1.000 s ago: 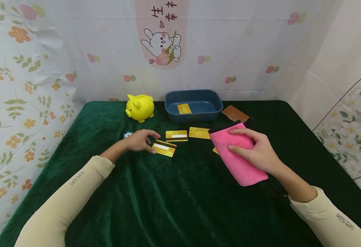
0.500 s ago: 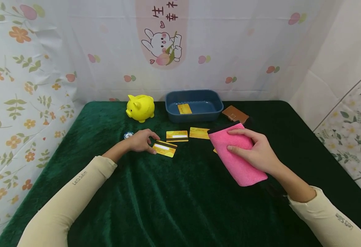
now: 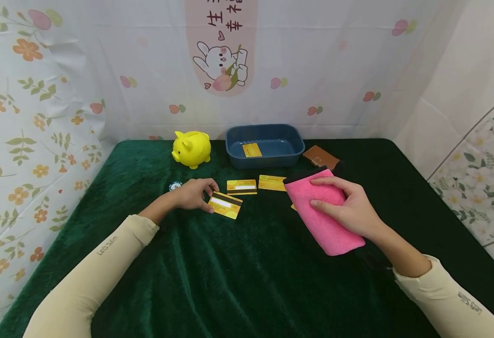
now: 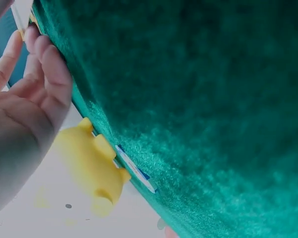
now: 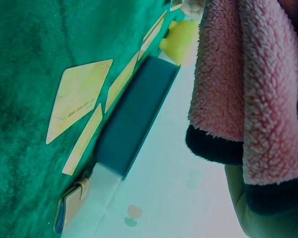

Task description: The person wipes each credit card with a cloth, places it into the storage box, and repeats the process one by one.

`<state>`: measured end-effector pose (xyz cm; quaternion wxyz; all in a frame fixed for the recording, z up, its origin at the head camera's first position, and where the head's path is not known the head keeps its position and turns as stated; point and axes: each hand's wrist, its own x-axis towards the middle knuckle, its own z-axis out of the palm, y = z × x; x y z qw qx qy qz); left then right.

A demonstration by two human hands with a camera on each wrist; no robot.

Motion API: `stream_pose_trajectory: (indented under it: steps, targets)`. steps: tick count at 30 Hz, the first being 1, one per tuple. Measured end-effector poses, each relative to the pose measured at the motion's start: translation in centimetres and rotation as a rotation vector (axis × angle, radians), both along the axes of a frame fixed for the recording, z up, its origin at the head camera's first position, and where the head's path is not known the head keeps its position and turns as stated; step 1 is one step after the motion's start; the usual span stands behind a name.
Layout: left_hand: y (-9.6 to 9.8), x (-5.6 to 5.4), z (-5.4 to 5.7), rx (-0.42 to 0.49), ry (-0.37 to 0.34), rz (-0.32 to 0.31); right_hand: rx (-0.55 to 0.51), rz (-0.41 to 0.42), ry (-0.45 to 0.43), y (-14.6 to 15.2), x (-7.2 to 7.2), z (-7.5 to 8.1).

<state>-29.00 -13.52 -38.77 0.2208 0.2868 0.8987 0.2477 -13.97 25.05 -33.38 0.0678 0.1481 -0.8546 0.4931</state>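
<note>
My left hand (image 3: 195, 194) pinches the left edge of a yellow card (image 3: 227, 205) with a black stripe and a white strip. In the left wrist view the fingers (image 4: 54, 74) close on the card at the top left corner. My right hand (image 3: 350, 206) grips a folded pink cloth (image 3: 327, 220) with a black edge, held above the table. Two more yellow cards, a striped one (image 3: 241, 187) and a plain one (image 3: 270, 182), lie just beyond. The cloth mostly hides another card (image 3: 293, 207), which the right wrist view shows lying flat.
A blue tray (image 3: 266, 162) at the back holds a yellow card (image 3: 252, 150). A yellow piggy bank (image 3: 192, 148) stands left of it, and a brown wallet (image 3: 320, 156) lies to its right. A poker chip (image 3: 175, 186) sits behind my left wrist. Dark green fabric (image 3: 230, 281) covers the table.
The card in my left hand has tilted slightly, its near edge now a little lower in the head view. My right hand and the pink cloth have hardly moved.
</note>
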Motion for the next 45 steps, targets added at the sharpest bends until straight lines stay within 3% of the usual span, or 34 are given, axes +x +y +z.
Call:
stream_pose_trajectory:
  steps: [5,10,17,26,34,45]
  targets:
    - [0.1,0.2,-0.1,0.068,-0.025,-0.010,0.002,0.004,0.001,0.0,0.0,0.0]
    - [0.2,0.3,0.1,0.171,-0.104,0.010,0.009,0.006,0.004,0.0,0.0,-0.1]
    - [0.3,0.7,0.6,0.354,-0.220,-0.030,0.009,0.014,0.002,0.0,-0.1,-0.2]
    - [0.9,1.1,1.0,0.375,-0.268,0.009,-0.001,0.023,-0.015,-0.1,-0.2,-0.3]
    - [1.3,1.5,0.7,0.373,-0.219,0.042,-0.004,0.025,-0.019,-0.1,-0.1,-0.4]
    - [1.3,1.8,0.5,0.342,-0.223,0.020,-0.003,0.026,-0.030,0.0,0.1,-0.6]
